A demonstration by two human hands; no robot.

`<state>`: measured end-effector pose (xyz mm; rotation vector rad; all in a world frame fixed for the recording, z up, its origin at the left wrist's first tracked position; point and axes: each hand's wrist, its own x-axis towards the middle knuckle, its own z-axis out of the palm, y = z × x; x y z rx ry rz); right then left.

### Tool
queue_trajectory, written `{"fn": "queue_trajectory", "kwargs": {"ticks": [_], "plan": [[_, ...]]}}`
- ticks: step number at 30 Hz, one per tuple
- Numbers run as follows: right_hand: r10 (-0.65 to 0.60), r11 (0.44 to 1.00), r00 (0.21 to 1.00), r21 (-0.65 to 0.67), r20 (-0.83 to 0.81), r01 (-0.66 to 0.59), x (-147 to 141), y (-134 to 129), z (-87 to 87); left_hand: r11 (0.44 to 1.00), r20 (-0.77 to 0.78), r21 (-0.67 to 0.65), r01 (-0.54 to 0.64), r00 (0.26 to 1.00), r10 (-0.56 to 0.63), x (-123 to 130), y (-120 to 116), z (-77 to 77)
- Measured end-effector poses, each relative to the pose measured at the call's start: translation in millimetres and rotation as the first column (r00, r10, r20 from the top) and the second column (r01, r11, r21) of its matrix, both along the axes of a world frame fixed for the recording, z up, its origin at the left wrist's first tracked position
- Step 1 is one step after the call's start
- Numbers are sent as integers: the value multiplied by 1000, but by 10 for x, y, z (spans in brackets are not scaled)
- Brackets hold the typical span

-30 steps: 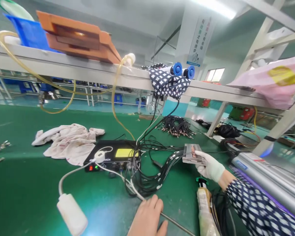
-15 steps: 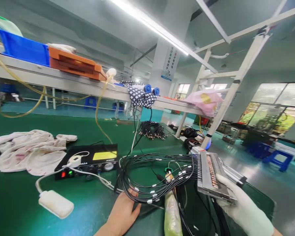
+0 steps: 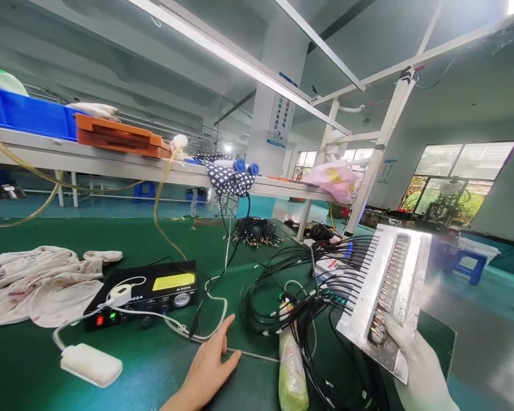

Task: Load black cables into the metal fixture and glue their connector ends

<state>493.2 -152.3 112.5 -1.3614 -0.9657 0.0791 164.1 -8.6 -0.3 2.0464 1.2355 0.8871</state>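
My right hand (image 3: pixel 420 359), in a white glove, grips a flat metal fixture plate (image 3: pixel 360 308) by its lower right corner and holds it tilted up above the bench. A row of copper-coloured cable ends shows in the plate's long slot. From its left edge a bundle of black cables (image 3: pixel 257 302) with small white tags loops down to the bench. My bare left hand (image 3: pixel 212 365) is over the green mat, fingers apart, holding nothing. Between the hands lies a plastic-wrapped, pale green syringe-like tube (image 3: pixel 292 365), partly under the cables.
A black dispenser controller (image 3: pixel 143 294) with a gauge sits left, a white pad-like piece (image 3: pixel 92 364) on a cord before it. Crumpled cloth (image 3: pixel 43 285) lies far left. More black cables (image 3: pixel 257 231) lie at the back, under a shelf (image 3: pixel 184 171) with blue and orange bins.
My right hand has raised the plate and turned its slotted face toward me. The cable loops have shifted right, away from my left hand, which has let go of them.
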Motion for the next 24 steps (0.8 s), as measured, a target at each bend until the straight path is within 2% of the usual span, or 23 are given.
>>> {"fn": "queue_trajectory", "kwargs": {"ticks": [3,5,7,10,13,16,18,21,24], "plan": [[-66,997,997,-31,36,67,-15,-53,68,996,108,-82,23,994,-14,56,56,178],[-97,991,993,-84,69,103,4,-96,70,991,150,-102,86,986,-70,138,57,317],[-97,986,995,-131,24,99,2,-117,61,983,197,-105,153,972,-130,274,28,457],[-30,989,999,-146,-18,27,-59,-81,58,977,280,-59,206,943,-182,608,-10,655],[0,992,999,-127,32,4,-112,0,52,972,362,-3,233,907,-216,1057,40,819],[-19,991,998,-128,54,26,-93,62,27,972,432,-7,236,877,-210,1460,166,918],[-22,991,998,-133,65,31,-50,81,3,964,469,-30,264,855,-220,1633,239,944],[21,990,996,-140,81,-10,15,89,-35,943,540,-70,327,807,-240,1756,283,960],[74,989,996,-135,48,-67,37,88,-74,934,629,-108,341,751,-201,1807,274,1008]]}}
